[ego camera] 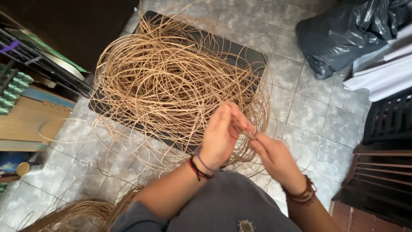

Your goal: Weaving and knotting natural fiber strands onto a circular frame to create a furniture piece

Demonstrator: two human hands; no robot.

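Note:
A big tangled pile of thin tan rattan strands (171, 81) lies on a black tray (240, 51) on the tiled floor. My left hand (221, 135), with red and purple thread bands on its wrist, pinches strands at the pile's near edge. My right hand (274, 159), wearing a brown bead bracelet, meets it from the right and grips the same strands between thumb and fingers. The fingertips of both hands touch at about the same spot. My knees in grey cloth (214, 210) show at the bottom.
A second bundle of rattan (81, 215) lies at bottom left. A dark plastic bag (347, 34) and white sheets (382, 73) sit at top right. Dark wooden slatted furniture (382, 172) stands at right; shelves and a wooden board (25, 120) at left.

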